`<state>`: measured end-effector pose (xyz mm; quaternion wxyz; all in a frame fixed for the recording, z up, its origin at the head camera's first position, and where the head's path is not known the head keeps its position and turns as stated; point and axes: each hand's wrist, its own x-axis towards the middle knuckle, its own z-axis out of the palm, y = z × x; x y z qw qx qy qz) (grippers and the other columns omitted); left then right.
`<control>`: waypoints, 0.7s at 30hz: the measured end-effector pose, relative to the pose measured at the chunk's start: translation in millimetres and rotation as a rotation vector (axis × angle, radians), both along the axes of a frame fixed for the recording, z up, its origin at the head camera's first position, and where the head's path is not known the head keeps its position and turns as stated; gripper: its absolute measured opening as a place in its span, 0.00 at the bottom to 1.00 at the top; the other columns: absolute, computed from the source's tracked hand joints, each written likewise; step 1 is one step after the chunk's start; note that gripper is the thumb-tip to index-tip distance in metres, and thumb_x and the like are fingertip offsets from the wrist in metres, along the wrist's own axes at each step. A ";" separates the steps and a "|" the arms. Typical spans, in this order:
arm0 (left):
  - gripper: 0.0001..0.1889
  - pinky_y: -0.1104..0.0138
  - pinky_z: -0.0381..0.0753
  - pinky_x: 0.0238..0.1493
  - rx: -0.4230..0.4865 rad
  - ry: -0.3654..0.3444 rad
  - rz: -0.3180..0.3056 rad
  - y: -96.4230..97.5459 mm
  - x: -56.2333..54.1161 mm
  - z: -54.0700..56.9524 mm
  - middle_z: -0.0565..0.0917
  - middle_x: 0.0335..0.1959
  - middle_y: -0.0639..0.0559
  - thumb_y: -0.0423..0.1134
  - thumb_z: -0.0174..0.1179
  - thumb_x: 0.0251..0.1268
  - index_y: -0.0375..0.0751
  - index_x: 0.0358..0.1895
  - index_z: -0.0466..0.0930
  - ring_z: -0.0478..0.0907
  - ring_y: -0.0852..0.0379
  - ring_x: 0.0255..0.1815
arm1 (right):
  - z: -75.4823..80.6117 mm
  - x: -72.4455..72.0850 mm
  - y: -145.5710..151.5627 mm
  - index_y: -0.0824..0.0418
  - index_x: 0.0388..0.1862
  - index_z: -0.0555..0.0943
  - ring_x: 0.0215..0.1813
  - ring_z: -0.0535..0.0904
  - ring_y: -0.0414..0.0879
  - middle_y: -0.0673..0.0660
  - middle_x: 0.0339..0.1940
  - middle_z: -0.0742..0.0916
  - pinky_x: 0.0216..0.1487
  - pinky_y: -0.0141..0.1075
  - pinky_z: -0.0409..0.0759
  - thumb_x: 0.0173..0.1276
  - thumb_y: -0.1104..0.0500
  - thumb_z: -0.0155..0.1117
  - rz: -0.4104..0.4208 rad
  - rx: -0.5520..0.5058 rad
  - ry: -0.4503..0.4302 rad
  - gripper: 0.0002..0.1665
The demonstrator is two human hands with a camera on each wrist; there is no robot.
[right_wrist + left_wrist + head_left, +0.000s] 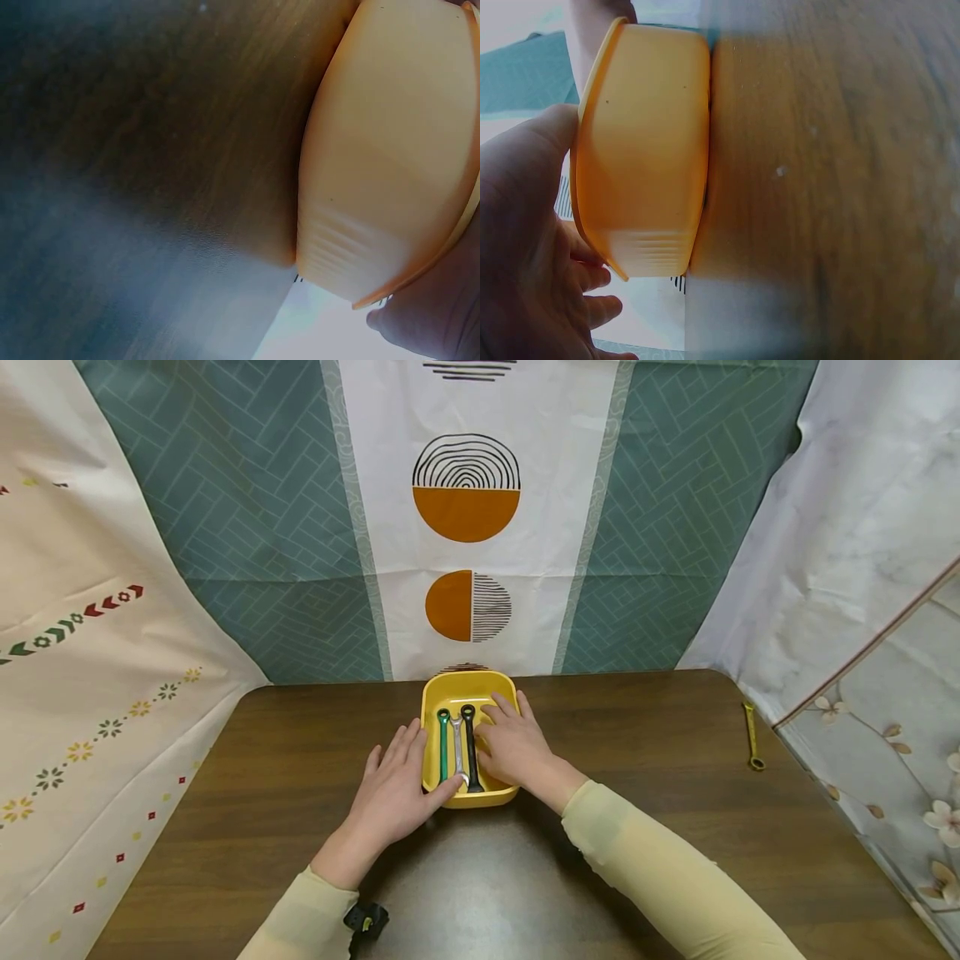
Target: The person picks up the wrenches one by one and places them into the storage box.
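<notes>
A yellow plastic tray [468,680] holds three wrenches lying side by side: a green wrench [443,743], a silver wrench [458,743] and a black wrench [470,747]. My left hand [393,789] lies along the tray's left rim, fingers fairly straight and thumb reaching over the near left corner. In the left wrist view the tray's outer wall [645,142] stands beside that hand. Over the right rim reaches my right hand [513,743], its fingers spread inside the tray just right of the black wrench. The right wrist view shows little of this hand.
A yellow-gold wrench [752,739] lies near the right edge of the brown wooden table [637,752]. Behind the table hangs a patterned curtain [465,556], close to the tray's far end. More cloth hangs along both sides.
</notes>
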<state>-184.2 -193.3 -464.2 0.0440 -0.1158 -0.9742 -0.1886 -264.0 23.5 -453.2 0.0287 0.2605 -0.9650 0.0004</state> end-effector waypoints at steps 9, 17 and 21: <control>0.56 0.29 0.50 0.83 0.002 0.004 -0.003 -0.3 0.3 0.0 0.54 0.91 0.37 0.73 0.60 0.76 0.30 0.88 0.57 0.51 0.35 0.90 | 2.3 1.8 1.6 0.49 0.69 0.88 0.91 0.54 0.58 0.57 0.83 0.76 0.88 0.63 0.40 0.83 0.44 0.67 -0.002 -0.031 0.017 0.23; 0.55 0.29 0.50 0.83 0.011 0.003 0.002 0.4 0.4 0.1 0.54 0.91 0.37 0.71 0.62 0.76 0.30 0.87 0.58 0.51 0.35 0.90 | 4.9 4.5 5.8 0.51 0.77 0.83 0.91 0.54 0.58 0.57 0.86 0.73 0.88 0.62 0.41 0.84 0.41 0.65 0.003 -0.044 0.045 0.29; 0.55 0.29 0.50 0.83 0.009 0.005 0.004 0.9 0.6 0.5 0.54 0.91 0.36 0.71 0.62 0.76 0.30 0.87 0.58 0.51 0.35 0.90 | 8.8 7.6 9.5 0.51 0.80 0.80 0.91 0.55 0.58 0.58 0.87 0.71 0.88 0.62 0.42 0.84 0.39 0.64 0.012 -0.051 0.065 0.33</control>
